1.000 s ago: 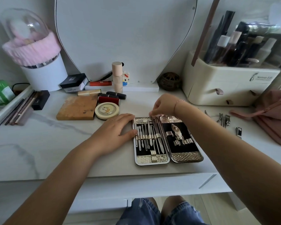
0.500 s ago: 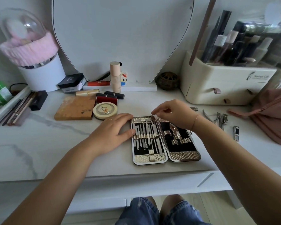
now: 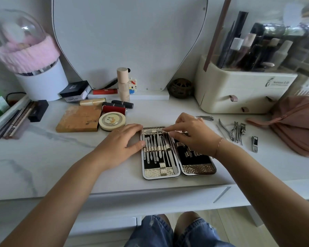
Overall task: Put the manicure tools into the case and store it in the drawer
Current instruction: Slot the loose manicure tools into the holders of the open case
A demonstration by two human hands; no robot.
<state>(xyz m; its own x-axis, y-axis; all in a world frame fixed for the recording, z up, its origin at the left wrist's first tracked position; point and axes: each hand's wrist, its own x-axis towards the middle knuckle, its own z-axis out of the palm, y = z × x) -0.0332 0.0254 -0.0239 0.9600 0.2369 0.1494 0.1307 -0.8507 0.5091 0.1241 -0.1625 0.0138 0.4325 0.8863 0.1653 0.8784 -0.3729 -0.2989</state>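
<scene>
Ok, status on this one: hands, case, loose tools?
Left hand braces open case. Right hand seating a tool at top. Loose tools remain on the right.

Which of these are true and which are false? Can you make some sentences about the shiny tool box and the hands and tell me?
1. The manicure case lies open on the table. True.
2. The left hand rests at the case's left edge. True.
3. Every tool is already in the case. False: loose tools and a small clipper lie to its right.
4. The right hand is in the pink bag. False: it is over the case's top.
</scene>
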